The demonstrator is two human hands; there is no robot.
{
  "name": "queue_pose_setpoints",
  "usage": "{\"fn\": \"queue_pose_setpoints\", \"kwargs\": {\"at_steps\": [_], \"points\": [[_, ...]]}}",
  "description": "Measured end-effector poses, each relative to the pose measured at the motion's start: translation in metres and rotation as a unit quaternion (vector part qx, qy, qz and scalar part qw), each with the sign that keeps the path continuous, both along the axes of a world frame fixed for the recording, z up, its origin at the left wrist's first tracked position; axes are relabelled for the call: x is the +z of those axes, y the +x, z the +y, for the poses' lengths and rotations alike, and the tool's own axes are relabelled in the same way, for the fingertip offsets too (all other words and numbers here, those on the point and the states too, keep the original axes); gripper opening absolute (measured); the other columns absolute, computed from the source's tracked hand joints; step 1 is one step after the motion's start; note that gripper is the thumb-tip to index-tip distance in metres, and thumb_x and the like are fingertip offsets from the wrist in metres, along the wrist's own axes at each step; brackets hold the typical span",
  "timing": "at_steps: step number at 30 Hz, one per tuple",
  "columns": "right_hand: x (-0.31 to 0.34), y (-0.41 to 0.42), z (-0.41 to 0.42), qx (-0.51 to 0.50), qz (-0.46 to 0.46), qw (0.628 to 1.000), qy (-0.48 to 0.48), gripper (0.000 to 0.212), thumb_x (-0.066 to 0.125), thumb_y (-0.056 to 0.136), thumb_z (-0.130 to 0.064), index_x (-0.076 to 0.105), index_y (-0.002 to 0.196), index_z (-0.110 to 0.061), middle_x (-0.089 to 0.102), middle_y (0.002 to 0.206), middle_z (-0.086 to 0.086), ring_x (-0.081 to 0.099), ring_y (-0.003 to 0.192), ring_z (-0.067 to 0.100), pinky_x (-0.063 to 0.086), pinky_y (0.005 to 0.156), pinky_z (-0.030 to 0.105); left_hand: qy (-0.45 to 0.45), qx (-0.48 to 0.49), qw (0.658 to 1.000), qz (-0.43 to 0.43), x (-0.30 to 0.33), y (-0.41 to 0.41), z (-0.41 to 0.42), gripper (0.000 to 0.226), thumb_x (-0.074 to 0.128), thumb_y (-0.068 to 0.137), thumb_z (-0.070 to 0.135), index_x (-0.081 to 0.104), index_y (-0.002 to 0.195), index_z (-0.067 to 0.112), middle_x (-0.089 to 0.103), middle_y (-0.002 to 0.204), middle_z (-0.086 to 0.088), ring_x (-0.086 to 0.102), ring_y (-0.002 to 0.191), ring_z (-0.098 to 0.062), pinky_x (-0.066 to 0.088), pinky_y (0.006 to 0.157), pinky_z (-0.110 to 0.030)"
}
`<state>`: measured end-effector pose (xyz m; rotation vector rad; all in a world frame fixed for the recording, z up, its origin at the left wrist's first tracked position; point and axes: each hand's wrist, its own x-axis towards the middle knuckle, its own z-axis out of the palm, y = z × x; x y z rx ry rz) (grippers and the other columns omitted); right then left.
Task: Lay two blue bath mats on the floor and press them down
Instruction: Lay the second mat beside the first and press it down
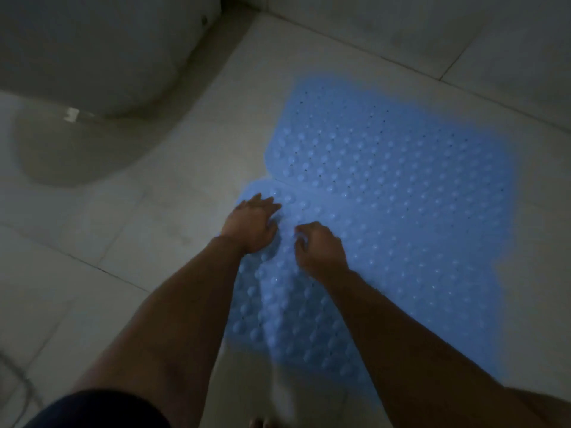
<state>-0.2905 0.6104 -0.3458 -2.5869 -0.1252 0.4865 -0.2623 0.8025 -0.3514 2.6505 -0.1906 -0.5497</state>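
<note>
- Spreading across the pale tiled floor (129, 230), the far blue mat (386, 149) lies flat toward one o'clock, near the wall.
- The near blue mat (309, 304) runs from six o'clock up to the first one, edges meeting.
- A toilet base (86, 57) stands at ten o'clock.
- The left hand (251, 225) presses the near mat's upper left corner, fingers fairly straight.
- The right hand (319, 247) sits just beside it on the mat, fingers curled under; whether its grip pinches anything, I cannot tell.
</note>
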Motion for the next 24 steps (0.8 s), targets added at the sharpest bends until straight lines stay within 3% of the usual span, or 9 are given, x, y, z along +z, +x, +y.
{"fn": "queue_pose_setpoints", "kwargs": {"at_steps": [2,4,7,12,16,18,21,22,24], "points": [[-0.007,-0.013,0.033,0.045,-0.007,0.999,-0.024,0.049,0.043,0.089,-0.035,0.06,0.133,-0.022,0.057,0.138,0.006,0.049,0.134,0.027,0.038,0.11,0.044,0.011,0.056,0.997,-0.054,0.004,-0.011,0.024,0.07,0.024,0.084,0.043,0.057,0.142,0.02,0.055,0.149,-0.009,0.041,0.145,-0.034,0.033,0.12,-0.049],[-0.023,-0.029,0.068,0.098,0.015,0.993,-0.068,0.058,0.037,0.098,-0.04,0.035,0.152,-0.019,0.029,0.162,0.009,0.019,0.153,0.026,0.018,0.122,0.052,0.028,0.093,0.992,-0.082,0.002,-0.029,0.04,0.069,0.024,0.083,0.042,0.061,0.137,0.021,0.059,0.144,-0.006,0.042,0.144,-0.035,0.036,0.117,-0.052],[-0.044,-0.056,0.104,0.119,-0.004,0.987,-0.112,0.077,0.021,0.099,-0.058,0.01,0.16,-0.012,-0.006,0.168,0.013,-0.011,0.155,0.028,-0.001,0.12,0.063,0.058,0.13,0.983,-0.115,-0.007,-0.054,0.056,0.061,0.03,0.087,0.037,0.062,0.136,0.02,0.059,0.143,-0.006,0.039,0.146,-0.035,0.038,0.115,-0.054],[-0.065,-0.069,0.111,0.082,-0.094,0.983,-0.135,0.083,0.02,0.098,-0.064,0.014,0.159,-0.008,0.0,0.168,0.015,-0.006,0.156,0.029,0.004,0.119,0.066,0.072,0.135,0.98,-0.128,-0.039,-0.076,0.076,0.054,0.036,0.094,0.033,0.053,0.143,0.019,0.05,0.152,-0.008,0.027,0.152,-0.034,0.031,0.119,-0.056],[-0.072,-0.072,0.117,0.079,-0.082,0.986,-0.118,0.084,0.024,0.097,-0.065,0.014,0.159,-0.009,0.0,0.169,0.012,-0.008,0.156,0.026,0.002,0.12,0.064,0.065,0.137,0.98,-0.131,-0.055,-0.08,0.089,0.052,0.039,0.096,0.03,0.05,0.145,0.018,0.046,0.155,-0.008,0.023,0.153,-0.034,0.029,0.119,-0.057],[-0.068,-0.072,0.116,0.09,-0.049,0.989,-0.106,0.085,0.028,0.095,-0.063,0.009,0.16,-0.01,-0.004,0.169,0.011,-0.011,0.155,0.024,-0.003,0.12,0.063,0.066,0.142,0.98,-0.127,-0.048,-0.082,0.091,0.052,0.039,0.097,0.029,0.049,0.146,0.018,0.045,0.155,-0.008,0.023,0.153,-0.033,0.029,0.119,-0.056],[-0.05,-0.049,0.107,0.125,0.078,0.987,-0.06,0.081,0.034,0.098,-0.054,0.003,0.16,-0.014,-0.014,0.168,0.005,-0.017,0.154,0.02,-0.012,0.12,0.06,0.071,0.126,0.982,-0.119,-0.03,-0.092,0.085,0.052,0.038,0.097,0.029,0.05,0.145,0.016,0.047,0.154,-0.01,0.025,0.153,-0.034,0.029,0.12,-0.055],[-0.04,-0.036,0.103,0.12,0.128,0.984,-0.029,0.074,0.036,0.101,-0.048,0.007,0.16,-0.015,-0.01,0.169,0.004,-0.012,0.155,0.019,-0.01,0.122,0.057,0.074,0.114,0.984,-0.112,-0.026,-0.096,0.082,0.053,0.036,0.097,0.03,0.05,0.146,0.016,0.047,0.154,-0.01,0.025,0.153,-0.034,0.029,0.119,-0.055],[-0.013,-0.017,0.087,0.073,0.159,0.984,0.037,0.058,0.04,0.103,-0.036,0.027,0.157,-0.017,0.019,0.167,0.006,0.016,0.154,0.021,0.009,0.125,0.047,0.075,0.077,0.99,-0.094,-0.021,-0.106,0.071,0.055,0.032,0.097,0.034,0.049,0.147,0.017,0.046,0.155,-0.01,0.026,0.152,-0.034,0.031,0.119,-0.055]]}}
